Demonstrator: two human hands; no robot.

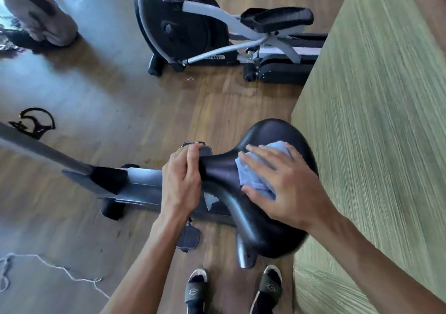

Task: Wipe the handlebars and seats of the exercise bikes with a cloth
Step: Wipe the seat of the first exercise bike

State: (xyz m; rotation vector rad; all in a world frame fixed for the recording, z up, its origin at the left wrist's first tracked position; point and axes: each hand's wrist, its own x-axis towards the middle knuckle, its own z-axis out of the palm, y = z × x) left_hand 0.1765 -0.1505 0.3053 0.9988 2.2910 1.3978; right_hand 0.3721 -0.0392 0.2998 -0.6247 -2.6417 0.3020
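From the head view, at the seat (263,193): left hand (181,181) gripping its narrow nose, right hand (287,185) flat, fingers straight, pressing the soft, light blue cloth (253,178) onto its smooth, probably slippery middle.

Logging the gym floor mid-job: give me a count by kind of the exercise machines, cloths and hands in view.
Exercise machines: 2, the bike with the black seat and the machine behind it
Cloths: 1, the blue cloth
Hands: 2, the left hand on the seat's nose and the right hand on the cloth
Total: 5
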